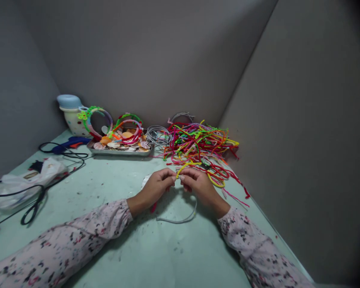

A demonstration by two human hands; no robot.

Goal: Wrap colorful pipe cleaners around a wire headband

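Observation:
My left hand point(159, 185) and my right hand point(198, 185) meet at the middle of the table, fingertips pinched close together. A yellow fuzzy stem point(184, 166) rises between them and arches over my right hand's fingers; its end sits at both pinches. A thin grey wire point(180, 221) curves below my hands on the table, its upper part running up toward my right hand. Just beside my left wrist lies a small red-pink piece point(153, 207). What exactly each set of fingertips grips is partly hidden.
A metal tray point(120, 153) of shells and decorated rings stands at the back, with a lidded cup point(73, 116) to its left. Colourful fuzzy stems point(201, 142) pile at back right beside coiled wire point(159, 135). Black cables point(42, 196), a blue tool point(70, 145) and a plastic bag point(15, 188) lie left.

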